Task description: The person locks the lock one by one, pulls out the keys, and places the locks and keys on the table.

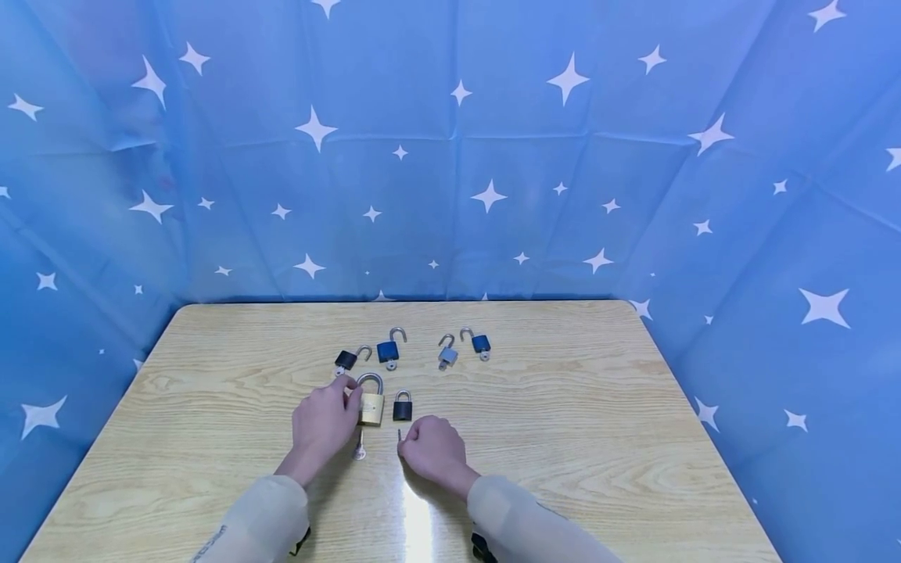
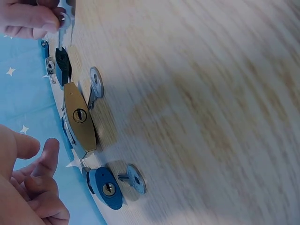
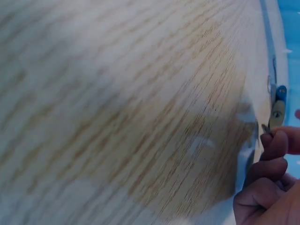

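My right hand [image 1: 432,450] pinches a small key [image 2: 64,28] between thumb and finger, just in front of the closed black padlock [image 1: 403,408]. In the left wrist view, the key points at the padlock's base; whether its tip touches is unclear. My left hand [image 1: 325,421] is at the left side of the larger, closed brass padlock [image 1: 371,407]. Its fingers [image 2: 47,187] look loosely bent and hold nothing in the left wrist view. A loose key [image 1: 360,450] lies below the brass padlock, whose keyhole faces me.
Behind are several open padlocks with keys by them: a dark one [image 1: 346,360], a blue one [image 1: 387,351], a light grey-blue one [image 1: 448,356] and another blue one [image 1: 481,344]. The wooden table [image 1: 598,438] ends at a starry blue curtain [image 1: 450,227].
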Motion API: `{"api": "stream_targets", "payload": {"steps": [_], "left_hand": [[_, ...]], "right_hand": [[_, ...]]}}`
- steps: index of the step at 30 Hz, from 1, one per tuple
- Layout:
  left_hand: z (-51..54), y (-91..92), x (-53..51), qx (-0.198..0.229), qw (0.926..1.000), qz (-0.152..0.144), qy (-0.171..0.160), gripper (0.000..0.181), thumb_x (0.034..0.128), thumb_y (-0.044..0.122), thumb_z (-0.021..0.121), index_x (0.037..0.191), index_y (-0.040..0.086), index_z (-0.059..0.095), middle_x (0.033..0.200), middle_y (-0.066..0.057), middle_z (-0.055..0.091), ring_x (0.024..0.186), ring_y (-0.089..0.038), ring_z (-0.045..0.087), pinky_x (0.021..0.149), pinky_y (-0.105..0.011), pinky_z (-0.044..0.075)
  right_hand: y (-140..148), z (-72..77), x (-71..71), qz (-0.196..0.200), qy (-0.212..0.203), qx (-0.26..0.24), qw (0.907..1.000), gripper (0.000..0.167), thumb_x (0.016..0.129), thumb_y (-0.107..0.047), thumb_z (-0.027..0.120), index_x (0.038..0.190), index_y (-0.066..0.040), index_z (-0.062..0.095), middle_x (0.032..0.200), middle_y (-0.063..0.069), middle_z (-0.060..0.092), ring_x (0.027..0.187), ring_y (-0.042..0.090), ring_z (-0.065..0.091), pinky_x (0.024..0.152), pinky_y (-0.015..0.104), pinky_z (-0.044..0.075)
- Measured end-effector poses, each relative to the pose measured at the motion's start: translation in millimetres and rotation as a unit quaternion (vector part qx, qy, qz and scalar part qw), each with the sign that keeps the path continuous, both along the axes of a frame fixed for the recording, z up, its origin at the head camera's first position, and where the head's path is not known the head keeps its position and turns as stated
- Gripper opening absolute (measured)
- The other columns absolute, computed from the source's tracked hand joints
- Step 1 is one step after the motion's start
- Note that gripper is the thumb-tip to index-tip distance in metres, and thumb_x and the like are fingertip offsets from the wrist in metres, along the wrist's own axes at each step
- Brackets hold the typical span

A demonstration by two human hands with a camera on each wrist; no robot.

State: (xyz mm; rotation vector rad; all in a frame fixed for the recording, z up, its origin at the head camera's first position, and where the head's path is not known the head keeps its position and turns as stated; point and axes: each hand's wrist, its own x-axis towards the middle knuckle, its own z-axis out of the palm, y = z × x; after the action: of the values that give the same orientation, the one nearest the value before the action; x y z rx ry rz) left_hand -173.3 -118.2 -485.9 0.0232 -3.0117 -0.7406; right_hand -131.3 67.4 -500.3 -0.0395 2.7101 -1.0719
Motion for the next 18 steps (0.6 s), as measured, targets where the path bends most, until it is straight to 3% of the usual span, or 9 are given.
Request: {"api": "stream_targets", "payload": {"steps": [7,18], "left_hand": [[-1.5,2.4,-0.1,0.000,1.0000,0.005,-0.005,0.023,0.0981,0.033,0.053,0.106,0.016,0.066,0.064,0.004,0.059,0.049,-0.015,0.048,0.044,-0.029,0.034],[0.4,6.5,-0.9,-0.001,1.0000,0.004,0.000,0.022,0.0974,0.032,0.054,0.106,0.017,0.067,0.072,0.003,0.065,0.056,-0.016,0.053,0.048,-0.030,0.036]], "right_hand": [[-1.1,-2.2,-3.0,0.020,0.001,0.037,0.9991,0.044,0.082,-0.025,0.063,0.047,-0.023,0.037,0.043,-0.012,0.031,0.043,0.008,0.032,0.042,0.023,0.027],[-2.7,1.4,-10.2,0.036,-0.018,0.085,0.9956,0.043,0.082,-0.025,0.062,0.048,-0.022,0.037,0.045,-0.010,0.030,0.045,0.011,0.035,0.044,0.027,0.031]]}}
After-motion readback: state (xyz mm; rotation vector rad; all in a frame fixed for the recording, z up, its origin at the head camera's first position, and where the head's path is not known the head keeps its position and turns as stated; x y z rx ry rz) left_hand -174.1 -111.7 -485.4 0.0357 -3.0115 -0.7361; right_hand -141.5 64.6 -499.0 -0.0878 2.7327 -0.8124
